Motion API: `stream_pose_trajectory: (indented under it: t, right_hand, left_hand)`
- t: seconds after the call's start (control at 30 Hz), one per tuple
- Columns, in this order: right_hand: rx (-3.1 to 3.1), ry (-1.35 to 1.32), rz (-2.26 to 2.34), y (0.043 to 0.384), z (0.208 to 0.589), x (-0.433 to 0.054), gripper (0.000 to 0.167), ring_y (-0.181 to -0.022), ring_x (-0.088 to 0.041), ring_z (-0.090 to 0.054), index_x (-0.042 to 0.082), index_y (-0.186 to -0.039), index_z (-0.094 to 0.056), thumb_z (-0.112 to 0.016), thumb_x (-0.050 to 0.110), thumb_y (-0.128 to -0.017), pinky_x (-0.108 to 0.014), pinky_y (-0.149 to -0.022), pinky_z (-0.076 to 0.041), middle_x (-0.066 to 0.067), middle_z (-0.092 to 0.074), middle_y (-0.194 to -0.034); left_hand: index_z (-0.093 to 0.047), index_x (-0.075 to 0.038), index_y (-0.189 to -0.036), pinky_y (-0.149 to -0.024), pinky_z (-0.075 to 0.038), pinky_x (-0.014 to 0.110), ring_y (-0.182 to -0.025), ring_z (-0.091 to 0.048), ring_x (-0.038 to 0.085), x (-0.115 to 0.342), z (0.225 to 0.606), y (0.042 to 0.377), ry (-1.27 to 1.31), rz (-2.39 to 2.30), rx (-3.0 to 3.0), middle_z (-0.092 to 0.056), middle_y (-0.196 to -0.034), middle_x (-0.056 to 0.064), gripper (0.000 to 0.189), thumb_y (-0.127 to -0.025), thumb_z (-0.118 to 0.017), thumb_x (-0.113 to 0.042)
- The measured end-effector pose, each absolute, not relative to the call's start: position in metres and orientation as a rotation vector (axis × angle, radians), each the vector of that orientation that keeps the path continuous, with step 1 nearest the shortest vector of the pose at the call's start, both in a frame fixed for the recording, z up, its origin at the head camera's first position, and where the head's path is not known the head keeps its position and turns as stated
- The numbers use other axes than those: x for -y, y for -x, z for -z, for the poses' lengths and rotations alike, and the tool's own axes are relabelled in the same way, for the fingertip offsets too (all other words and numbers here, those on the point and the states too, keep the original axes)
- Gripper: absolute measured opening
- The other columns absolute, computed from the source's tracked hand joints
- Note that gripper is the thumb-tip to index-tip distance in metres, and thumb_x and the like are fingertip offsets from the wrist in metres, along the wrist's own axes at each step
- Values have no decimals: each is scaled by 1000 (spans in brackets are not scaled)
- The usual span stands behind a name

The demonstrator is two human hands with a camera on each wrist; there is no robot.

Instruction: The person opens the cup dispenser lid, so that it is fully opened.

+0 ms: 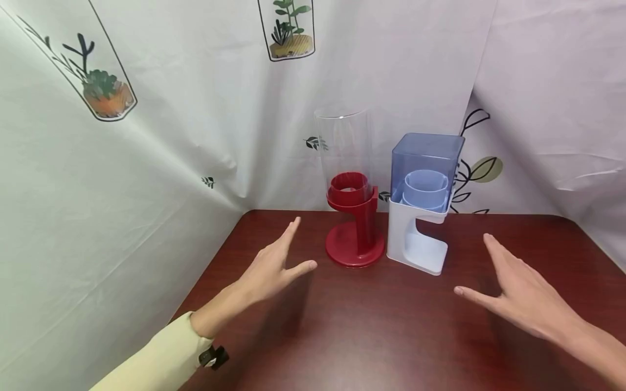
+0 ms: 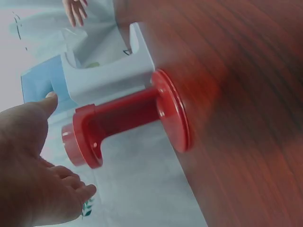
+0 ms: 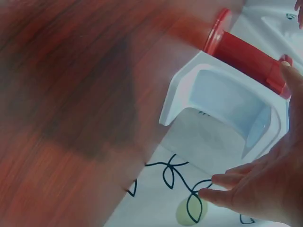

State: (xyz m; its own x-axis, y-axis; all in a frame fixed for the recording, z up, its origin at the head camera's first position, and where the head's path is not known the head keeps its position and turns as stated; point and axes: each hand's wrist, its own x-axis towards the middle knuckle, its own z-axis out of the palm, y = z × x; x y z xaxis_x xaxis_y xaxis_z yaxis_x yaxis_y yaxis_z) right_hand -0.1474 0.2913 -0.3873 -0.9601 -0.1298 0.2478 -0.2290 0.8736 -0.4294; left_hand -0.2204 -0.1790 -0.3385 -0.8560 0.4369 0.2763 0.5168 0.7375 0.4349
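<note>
Toward the back of the table stands a red cup dispenser [image 1: 364, 228] with a round base and a tall clear tube [image 1: 344, 146] on top. To its right is a white dispenser [image 1: 398, 231] with a translucent blue square container [image 1: 427, 155]. My left hand [image 1: 269, 269] hovers over the table left of the red stand, thumb and fingers spread, holding nothing. Off to the right of the white one, my right hand [image 1: 525, 296] is held above the table, also spread and touching nothing. The left wrist view shows the red stand [image 2: 125, 113] beyond the left hand.
Both dispensers stand on a dark reddish wooden table [image 1: 371, 336]. A white cloth [image 1: 205, 108] printed with plants hangs behind the table and along its left side. A dark band with a small device [image 1: 213, 357] sits at the left sleeve.
</note>
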Motion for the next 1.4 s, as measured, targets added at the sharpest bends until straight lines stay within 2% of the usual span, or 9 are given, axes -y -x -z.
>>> stream_pose_trajectory:
  t: [0.1, 0.23, 0.4, 0.57, 0.8, 1.07, 1.23, 1.4]
  right_hand:
    - [2864, -220, -782, 153, 380, -289, 129, -148, -61, -27, 2, -169, 4, -81, 59, -89, -82, -107, -29, -33, -9, -172]
    - [2862, -170, -892, 161, 375, -288, 130, -146, -64, -26, 3, -168, 8, -81, 56, -90, -84, -103, -32, -33, -5, -172]
    - [2819, -155, -977, 172, 370, -288, 125, -144, -65, -29, 3, -169, 4, -82, 51, -91, -84, -101, -33, -36, -12, -170]
    - [2774, -195, -1138, 180, 362, -288, 122, -148, -64, -24, 5, -170, 3, -83, 45, -92, -83, -107, -29, -35, -12, -170]
    - [2722, -249, -1275, 189, 352, -287, 117, -153, -60, -19, 7, -171, -1, -82, 39, -94, -75, -117, -22, -29, -9, -174]
    - [2658, -225, -1354, 197, 349, -277, 116, -155, -55, -18, 12, -172, -1, -83, 39, -94, -76, -115, -26, -25, -11, -174]
    - [2598, -224, -1399, 203, 348, -273, 112, -158, -47, -19, 13, -172, -2, -81, 38, -96, -68, -118, -25, -20, -12, -175]
    - [2542, -195, -1466, 209, 346, -268, 109, -158, -44, -20, 14, -172, -5, -80, 37, -97, -62, -121, -25, -17, -13, -175]
  left_hand:
    - [-15, -22, -172, -122, -37, 53, -157, -33, 23, 169, 335, 223, 786, 855, 2757, -26, -174, 2, 104, -95, -78, -53]
    - [-19, -22, -172, -122, -38, 50, -157, -31, 17, 154, 331, 227, 851, 967, 2687, -27, -174, -6, 102, -94, -81, -47]
    - [-23, -20, -171, -121, -40, 48, -157, -31, 13, 137, 328, 230, 914, 1084, 2599, -31, -172, -4, 100, -93, -84, -39]
    - [-23, -20, -171, -117, -44, 47, -157, -32, 14, 119, 325, 234, 930, 1184, 2528, -33, -172, 0, 101, -92, -85, -35]
    - [-28, -13, -169, -115, -46, 39, -154, -39, 19, 93, 323, 240, 1038, 1315, 2429, -37, -171, 3, 96, -93, -85, -27]
    - [-33, -14, -167, -114, -47, 45, -148, -49, 31, 66, 321, 249, 1074, 1347, 2361, -43, -167, 4, 90, -94, -83, -26]
    - [-34, -16, -167, -115, -45, 51, -149, -47, 23, 49, 320, 256, 1055, 1437, 2354, -45, -166, 3, 89, -94, -84, -24]
    - [-34, -17, -167, -116, -45, 49, -151, -42, 13, 32, 322, 264, 1014, 1517, 2379, -43, -167, 1, 89, -94, -83, -27]
